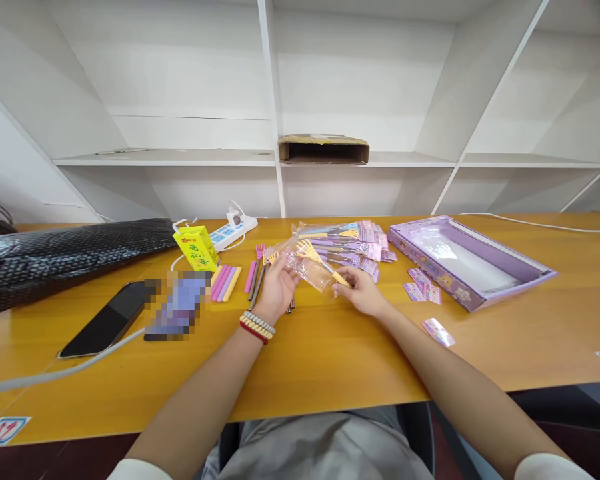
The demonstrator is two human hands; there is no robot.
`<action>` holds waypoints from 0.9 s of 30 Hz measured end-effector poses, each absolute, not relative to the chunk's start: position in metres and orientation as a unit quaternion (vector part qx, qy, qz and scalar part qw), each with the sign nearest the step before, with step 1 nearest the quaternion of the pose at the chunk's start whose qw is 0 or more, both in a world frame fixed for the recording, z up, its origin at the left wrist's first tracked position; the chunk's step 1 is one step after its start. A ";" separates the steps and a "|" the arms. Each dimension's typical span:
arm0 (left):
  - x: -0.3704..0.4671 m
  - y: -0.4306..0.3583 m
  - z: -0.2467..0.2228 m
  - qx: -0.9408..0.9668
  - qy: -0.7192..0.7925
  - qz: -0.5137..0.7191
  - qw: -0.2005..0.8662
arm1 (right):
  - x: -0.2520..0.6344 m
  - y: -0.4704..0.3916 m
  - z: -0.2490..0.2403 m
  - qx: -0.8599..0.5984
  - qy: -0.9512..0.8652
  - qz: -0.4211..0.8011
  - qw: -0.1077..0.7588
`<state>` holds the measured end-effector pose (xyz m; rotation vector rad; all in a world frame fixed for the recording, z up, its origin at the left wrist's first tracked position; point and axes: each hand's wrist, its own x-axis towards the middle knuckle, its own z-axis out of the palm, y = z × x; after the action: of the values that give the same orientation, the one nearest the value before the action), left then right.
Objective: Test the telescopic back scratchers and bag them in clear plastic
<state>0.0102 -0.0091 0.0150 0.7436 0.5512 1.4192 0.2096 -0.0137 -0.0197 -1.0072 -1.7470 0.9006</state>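
Note:
My right hand (363, 292) is closed round the yellow handle of a small back scratcher (307, 251), whose claw-shaped head points up and left. A clear plastic bag (314, 275) lies around or behind the scratcher's head; I cannot tell how far inside it is. My left hand (279, 288), palm turned up, has its fingers at the bag's left edge, gripping it. Close behind lies a pile of packed back scratchers (347, 247) with printed cards. Loose back scratchers (257, 270) with pink, dark and yellow parts lie partly hidden by my left hand.
Several coloured tubes (225, 283) lie left of centre, near a yellow drink carton (196, 247), a power strip (234, 232) and a black phone (107, 320). A purple display box (473, 263) and small printed cards (424, 287) are on the right. Shelves rise behind.

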 end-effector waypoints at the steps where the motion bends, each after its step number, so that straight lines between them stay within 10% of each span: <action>1: 0.005 -0.006 0.017 0.308 0.238 0.634 0.669 | 0.212 -0.013 -0.020 -0.409 -0.715 0.354 0.443; 27: 0.021 -0.016 0.013 0.335 0.280 0.681 0.588 | 0.205 -0.024 -0.021 -0.466 -0.774 0.198 0.381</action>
<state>0.0211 -0.0160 0.0126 0.7806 0.6529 1.5861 0.2052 -0.0236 -0.0214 -1.1890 -1.9754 0.5062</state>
